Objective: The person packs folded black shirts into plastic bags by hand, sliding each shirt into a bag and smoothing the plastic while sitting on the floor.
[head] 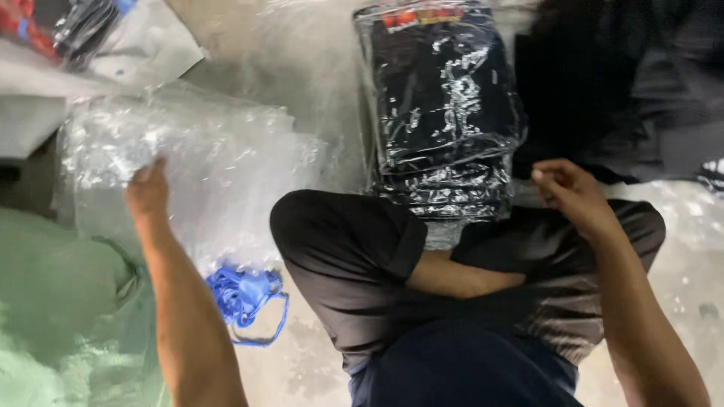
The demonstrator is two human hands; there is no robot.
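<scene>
Left hand (pixel 148 192): yours, arm stretched out, fingers curled onto the top sheet of the clear bags (pixel 204 162); it looks pinched, though how firmly you grip it cannot be told.

Right hand (pixel 571 190): loosely curled over your right knee, fingertips drawn together; nothing large in it, and whether it pinches anything small cannot be told.

Step, as judged: taking one bag off the pile. The next move calls for peeling a single sheet free, as thin film clings and two may lift together.

Clear bags: flat pile on the floor to your left, glossy, crinkled, limp.

Packed garments (pixel 441 113): stack ahead of your crossed legs (pixel 354 256), dark folded cloth in shiny wrinkled wrap, rectangular, soft-edged.

Blue cord (pixel 245 295): tangled bundle just beside the bags, near your left forearm.

Green sack (pixel 60 301): pale, matte, slumped at far left.

Dark cloth (pixel 618 83): loose heap, upper right.

Floor (pixel 679 271): pale, hard, speckled.
</scene>
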